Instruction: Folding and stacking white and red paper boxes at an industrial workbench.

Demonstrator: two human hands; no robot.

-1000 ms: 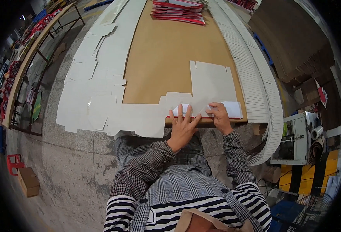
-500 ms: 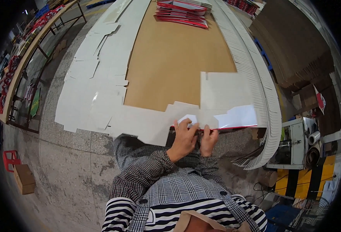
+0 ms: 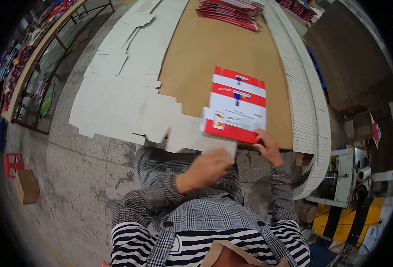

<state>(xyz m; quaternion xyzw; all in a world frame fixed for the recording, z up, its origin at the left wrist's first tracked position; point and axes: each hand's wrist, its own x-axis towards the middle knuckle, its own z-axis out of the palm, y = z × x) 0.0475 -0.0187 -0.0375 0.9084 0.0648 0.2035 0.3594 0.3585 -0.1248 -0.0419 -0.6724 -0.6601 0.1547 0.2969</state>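
A flat red and white printed carton point(image 3: 238, 100) lies over the brown board, its printed face upward. My right hand point(image 3: 269, 147) is at the carton's lower right corner, with fingers on the face and the thumb by the near edge, closed on it. My left hand point(image 3: 206, 168) is blurred by motion over my lap, left of the carton and apart from it. Its finger positions are smeared. White card blanks point(image 3: 160, 118) lie beside and partly under the carton, along the near edge.
The brown board point(image 3: 218, 40) covers the table's middle. Red and white folded cartons point(image 3: 228, 12) are stacked at its far end. Overlapping white blanks line the left, and a long fanned row of white card point(image 3: 307, 102) runs down the right. Brown cardboard stacks point(image 3: 348, 58) stand beyond.
The carton has turned from its white side to its printed side and lies farther up the board. My hands have parted; the right moved right with the carton, the left drew back toward my lap.
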